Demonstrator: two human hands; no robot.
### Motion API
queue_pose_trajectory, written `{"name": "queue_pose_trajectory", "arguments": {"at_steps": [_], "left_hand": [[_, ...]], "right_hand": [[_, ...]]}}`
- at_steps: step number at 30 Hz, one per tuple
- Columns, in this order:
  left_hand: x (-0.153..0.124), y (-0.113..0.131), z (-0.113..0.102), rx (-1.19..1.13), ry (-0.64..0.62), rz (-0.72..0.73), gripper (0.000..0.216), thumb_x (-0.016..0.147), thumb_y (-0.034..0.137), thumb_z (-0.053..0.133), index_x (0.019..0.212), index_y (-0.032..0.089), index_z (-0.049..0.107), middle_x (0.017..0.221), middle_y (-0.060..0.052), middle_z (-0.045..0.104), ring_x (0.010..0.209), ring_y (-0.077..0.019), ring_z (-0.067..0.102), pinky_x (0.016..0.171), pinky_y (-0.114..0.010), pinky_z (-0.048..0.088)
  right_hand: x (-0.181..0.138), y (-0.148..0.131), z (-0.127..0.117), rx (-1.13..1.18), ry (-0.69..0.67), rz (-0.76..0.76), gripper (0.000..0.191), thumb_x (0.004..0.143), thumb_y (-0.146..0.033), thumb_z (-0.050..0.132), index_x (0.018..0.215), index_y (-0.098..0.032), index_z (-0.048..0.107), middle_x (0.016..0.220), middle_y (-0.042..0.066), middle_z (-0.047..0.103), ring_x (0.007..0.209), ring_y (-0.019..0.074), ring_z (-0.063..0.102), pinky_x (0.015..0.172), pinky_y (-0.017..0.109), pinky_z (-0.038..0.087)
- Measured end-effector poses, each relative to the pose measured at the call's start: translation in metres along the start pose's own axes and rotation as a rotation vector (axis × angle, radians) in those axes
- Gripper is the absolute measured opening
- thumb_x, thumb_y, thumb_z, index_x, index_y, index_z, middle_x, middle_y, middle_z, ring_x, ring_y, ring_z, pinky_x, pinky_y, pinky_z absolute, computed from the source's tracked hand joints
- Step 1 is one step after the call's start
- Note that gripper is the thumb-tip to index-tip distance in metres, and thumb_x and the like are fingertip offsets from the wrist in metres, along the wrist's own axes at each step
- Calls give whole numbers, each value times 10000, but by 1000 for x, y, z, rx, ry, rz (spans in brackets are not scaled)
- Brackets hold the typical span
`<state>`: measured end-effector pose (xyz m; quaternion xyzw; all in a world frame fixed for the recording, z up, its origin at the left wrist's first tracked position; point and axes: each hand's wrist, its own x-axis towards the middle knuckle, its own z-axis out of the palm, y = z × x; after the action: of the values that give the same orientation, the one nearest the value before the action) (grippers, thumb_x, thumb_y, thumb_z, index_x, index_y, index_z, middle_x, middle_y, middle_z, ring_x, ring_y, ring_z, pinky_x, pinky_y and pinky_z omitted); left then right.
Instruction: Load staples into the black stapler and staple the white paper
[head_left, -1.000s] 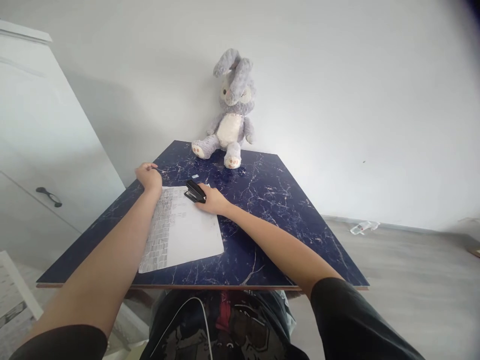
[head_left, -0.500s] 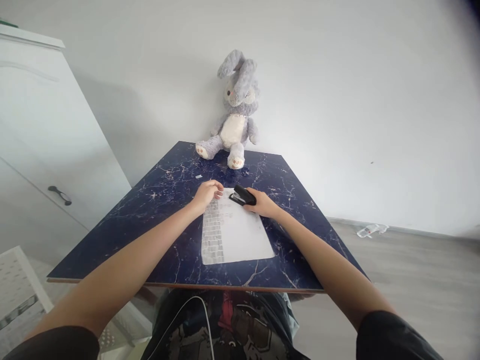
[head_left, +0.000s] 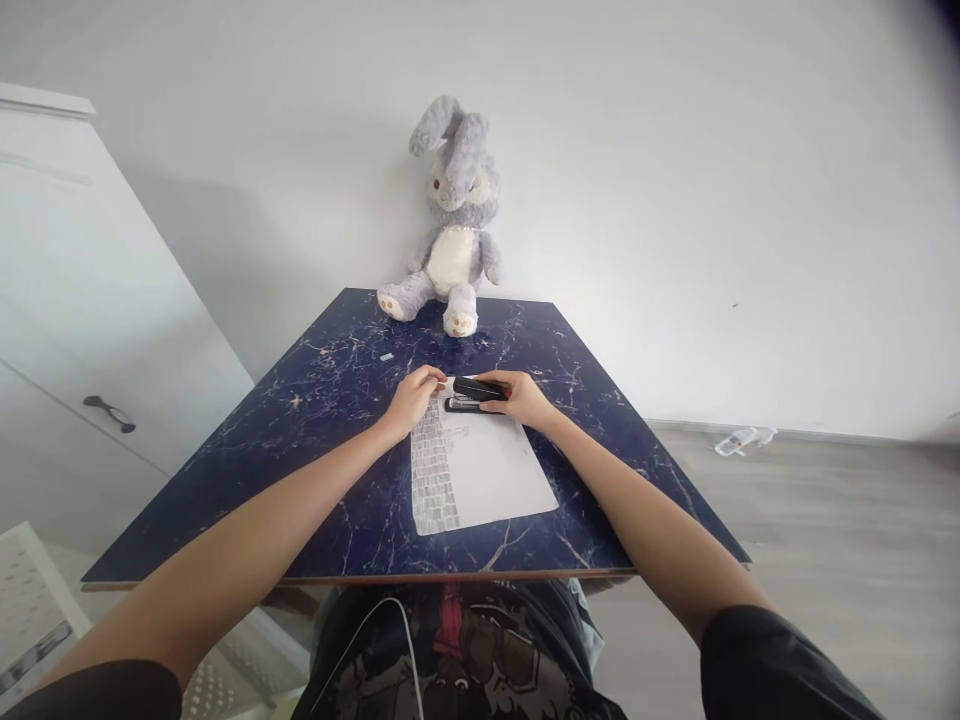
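A black stapler point(head_left: 474, 393) lies across the far edge of a white sheet of paper point(head_left: 484, 470) with a printed brick-like strip down its left side. My right hand point(head_left: 521, 398) is closed round the stapler's right end. Fingers curled in a pinch, my left hand point(head_left: 412, 397) rests at the paper's far left corner, just left of the stapler; what it holds is too small to make out. Both lie on a dark blue marbled table point(head_left: 315, 440).
A grey plush rabbit point(head_left: 450, 225) sits at the table's far edge against the white wall. A tiny pale scrap point(head_left: 386, 356) lies on the table left of the hands. A white cabinet with a black handle point(head_left: 109, 413) stands to the left. A plastic bottle point(head_left: 739, 440) lies on the floor at right.
My left hand came in from the table's left to the paper's far corner. The stapler swung round to lie flat across the paper's edge. The camera view shifted.
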<state>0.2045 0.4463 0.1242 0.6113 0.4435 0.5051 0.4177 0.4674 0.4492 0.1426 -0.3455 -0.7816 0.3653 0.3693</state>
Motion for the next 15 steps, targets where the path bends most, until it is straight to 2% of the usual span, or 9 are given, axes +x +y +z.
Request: {"name": "queue_pose_trajectory", "arguments": {"at_steps": [5,8,10,13,15], "left_hand": [[5,-1,-5,223,-152,96,193,863,221,568,1000,200,703,1043,-73,754,1022,-249,718,994,-418,539],[5,1,-7,305,-195,142,237,861,176,564,1055,187,698,1074,-85,750,1038,-245,718,1011,-416,539],[2,5,-8,432,-226,203,274,896,180,529,1108,176,703,1139,-108,733,1084,-258,702,1035,-425,526],[-5,15,-15,729,-370,310,347,969,272,494,1219,166,709,1342,-149,657,1252,-313,618,1129,-467,445],[-10,22,-21,862,-508,323,478,987,436,530,1372,178,650,1496,-154,558,1363,-349,532,1172,-479,391]], "right_hand": [[-5,-5,-10,393,-102,119,463,834,-279,763,1289,-208,715,1335,102,694,1233,296,642,1106,472,467],[-7,-2,-18,600,-115,199,453,782,-194,687,1232,-187,740,1337,107,695,1261,309,625,1115,475,454],[-6,0,-20,651,-108,246,471,726,-154,647,1184,-176,757,1301,105,715,1227,307,640,1094,465,467],[-6,3,-21,642,-117,288,476,708,-143,617,1161,-158,765,1261,108,732,1170,292,661,1061,437,484],[-6,2,-22,621,-133,306,458,729,-157,611,1161,-153,765,1248,108,735,1156,286,662,1041,422,492]]}}
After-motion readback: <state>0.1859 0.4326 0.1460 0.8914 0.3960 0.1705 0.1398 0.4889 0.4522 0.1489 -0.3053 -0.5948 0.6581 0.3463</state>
